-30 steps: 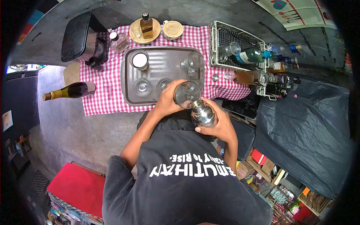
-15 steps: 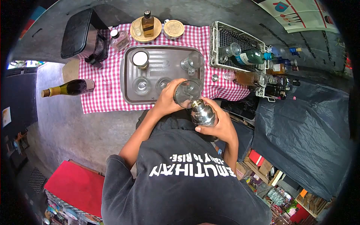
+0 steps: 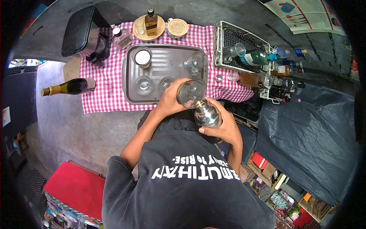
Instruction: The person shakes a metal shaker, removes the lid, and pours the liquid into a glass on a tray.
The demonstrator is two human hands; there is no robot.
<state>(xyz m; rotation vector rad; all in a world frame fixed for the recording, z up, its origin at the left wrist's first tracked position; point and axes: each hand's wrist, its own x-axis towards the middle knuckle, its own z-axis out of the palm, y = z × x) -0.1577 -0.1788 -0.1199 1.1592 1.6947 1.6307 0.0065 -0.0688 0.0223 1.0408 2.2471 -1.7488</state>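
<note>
My left hand (image 3: 170,100) is wrapped round the side of a clear drinking glass (image 3: 190,92), held over the near edge of a grey-brown tray (image 3: 164,101). My right hand (image 3: 225,124) grips a shiny metal cocktail shaker (image 3: 207,117). The shaker tilts toward the glass, its narrow top right at the rim; no stream shows between them. On the tray stand a glass with a white top (image 3: 143,57), a low clear glass (image 3: 143,85), another low glass (image 3: 164,84) partly hidden by my left hand, and clear glassware (image 3: 198,60) at the right.
A whisky bottle (image 3: 151,26) stands on a wooden board behind the tray. To the left are a black bin-like container (image 3: 79,32) and a dark wine bottle (image 3: 72,87). A wire basket (image 3: 228,32) with bottles sits at the right on the checked cloth (image 3: 103,91).
Both hands keep almost the same pose, the shaker still tilted at the glass rim. The view has shifted slightly, so the table appears a little higher.
</note>
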